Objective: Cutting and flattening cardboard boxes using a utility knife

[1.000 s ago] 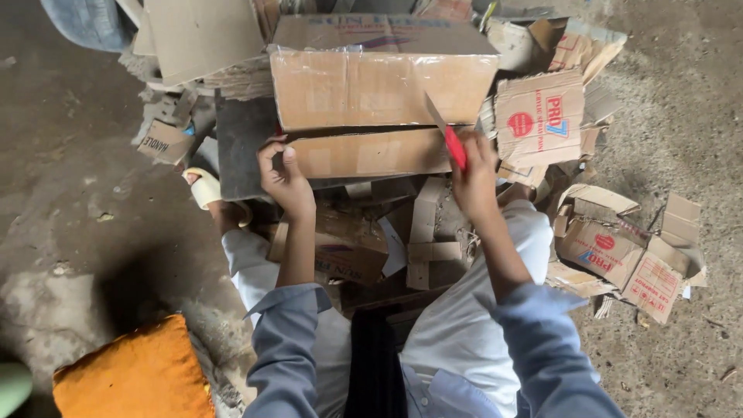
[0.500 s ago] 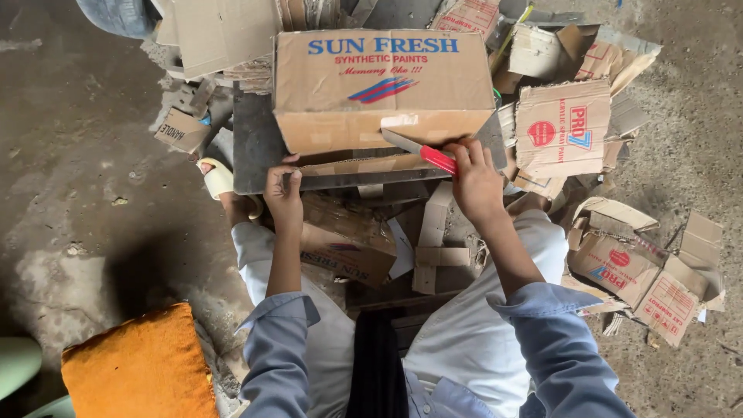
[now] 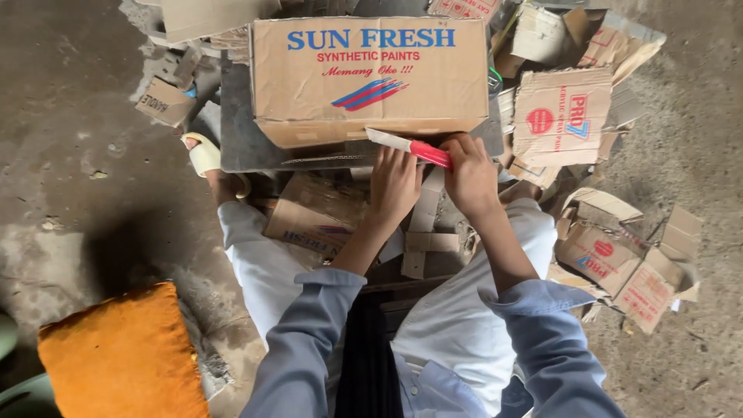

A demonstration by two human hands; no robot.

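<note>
One knife [image 3: 410, 147] with a red handle and pale blade, lying flat along the bottom front edge of one big printed cardboard box [image 3: 370, 77]. The right hand [image 3: 470, 174] is wrapped around the red handle; the left hand [image 3: 395, 184] sits right beside it, fingers curled against the blade end, touching it, so both hands are pressed close together. The box sits on a dark slab [image 3: 236, 124]. Lots of cut cardboard scraps [image 3: 611, 255] are scattered on the floor to the right, too jumbled to count. One orange cushion [image 3: 124, 356] lower left, one pale sandal [image 3: 205, 155] by the slab.
</note>
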